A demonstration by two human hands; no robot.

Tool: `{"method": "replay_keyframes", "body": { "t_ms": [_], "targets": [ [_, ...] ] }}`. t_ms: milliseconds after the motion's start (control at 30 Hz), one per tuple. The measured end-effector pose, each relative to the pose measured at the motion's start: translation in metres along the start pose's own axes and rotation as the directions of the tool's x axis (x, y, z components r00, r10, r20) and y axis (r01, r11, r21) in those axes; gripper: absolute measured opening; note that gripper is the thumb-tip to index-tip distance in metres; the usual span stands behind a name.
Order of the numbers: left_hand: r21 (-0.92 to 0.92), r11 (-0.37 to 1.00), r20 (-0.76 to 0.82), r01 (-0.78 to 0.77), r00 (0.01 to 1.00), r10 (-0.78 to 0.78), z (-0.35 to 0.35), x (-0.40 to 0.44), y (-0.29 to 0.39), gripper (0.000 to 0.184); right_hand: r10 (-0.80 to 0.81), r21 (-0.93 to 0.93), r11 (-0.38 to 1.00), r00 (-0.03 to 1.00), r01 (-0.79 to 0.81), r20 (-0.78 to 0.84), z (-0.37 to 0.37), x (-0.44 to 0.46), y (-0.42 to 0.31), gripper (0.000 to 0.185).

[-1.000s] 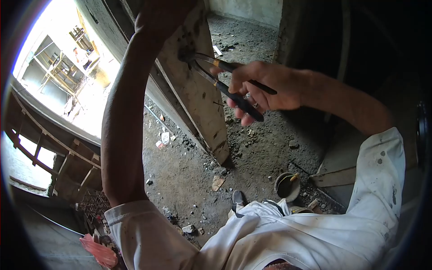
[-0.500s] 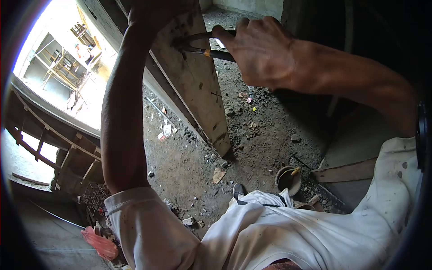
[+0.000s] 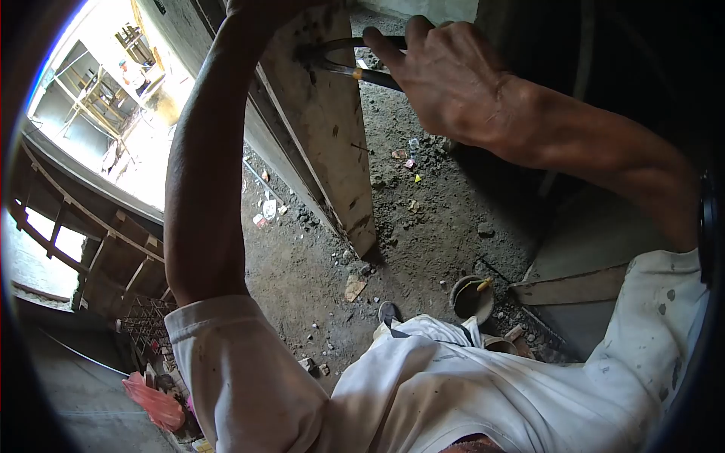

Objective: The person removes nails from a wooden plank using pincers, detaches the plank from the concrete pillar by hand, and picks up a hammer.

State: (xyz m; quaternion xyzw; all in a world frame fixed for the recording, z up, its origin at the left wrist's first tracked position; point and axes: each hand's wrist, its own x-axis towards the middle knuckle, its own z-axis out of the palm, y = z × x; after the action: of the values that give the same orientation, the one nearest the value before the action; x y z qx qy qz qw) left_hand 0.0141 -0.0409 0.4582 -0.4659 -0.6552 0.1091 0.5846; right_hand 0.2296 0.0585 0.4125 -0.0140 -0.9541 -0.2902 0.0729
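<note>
The right hand is clasping the handles of the pincers, covering their ends; the tool is reaching leftward at the far side, its dark head sitting at the spotted face of a long board. A nail is jutting from the board nearer by. The left hand is running out of view, so whether it is gripping anything cannot be told; its forearm is blocking part of the far left. Beyond, a person is appearing beside wooden poles in bright light. At right, a bucket is holding something yellow-handled, and a plank is lying beyond it. Near left, a red plastic bag is resting below wire mesh. Litter scraps are dotting the rubbly ground, any print being too small to read.
</note>
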Motion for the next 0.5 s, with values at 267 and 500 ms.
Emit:
{"method": "replay_keyframes", "body": {
  "t_ms": [267, 500],
  "targets": [
    [0.015, 1.0, 0.02, 0.01, 1.0, -0.011, 0.006, 0.001, 0.001, 0.044, -0.399, 0.911, 0.097, 0.823, -0.4, 0.404, 0.011, 0.001, 0.023, 0.041],
    [-0.036, 0.999, 0.029, 0.016, 0.999, -0.015, -0.002, 0.002, 0.005, 0.041, -0.038, 0.477, 0.877, 0.981, -0.058, 0.19, 0.006, -0.004, 0.006, 0.043]
  ]
}}
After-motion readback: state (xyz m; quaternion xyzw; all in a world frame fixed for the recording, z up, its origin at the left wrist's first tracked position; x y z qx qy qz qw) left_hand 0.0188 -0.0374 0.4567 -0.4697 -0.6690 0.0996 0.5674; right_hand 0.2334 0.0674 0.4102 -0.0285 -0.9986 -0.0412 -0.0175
